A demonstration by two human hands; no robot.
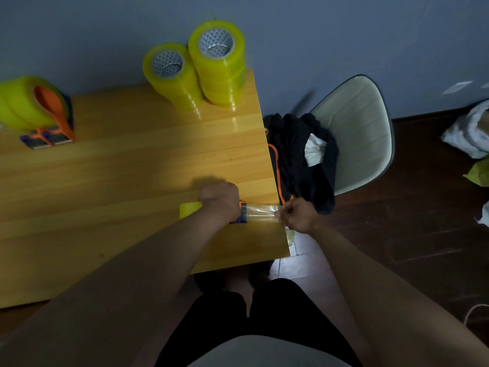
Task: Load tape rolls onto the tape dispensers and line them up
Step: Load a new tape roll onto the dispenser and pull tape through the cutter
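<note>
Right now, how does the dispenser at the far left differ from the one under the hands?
The far-left dispenser stands untouched at the table's left edge; the near dispenser is gripped by the left hand by the right edge. The far-left one's yellow roll shows whole; the near one's roll is mostly hidden. A clear strip runs from the near one to the right hand, which pinches it; none shows on the far-left one. Both are orange and blue, loaded.

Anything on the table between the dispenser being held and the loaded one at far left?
Nothing visible. Bare wooden table lies between the dispenser gripped by the left hand and the orange loaded dispenser. The yellow tape roll stacks stand behind that line.
</note>
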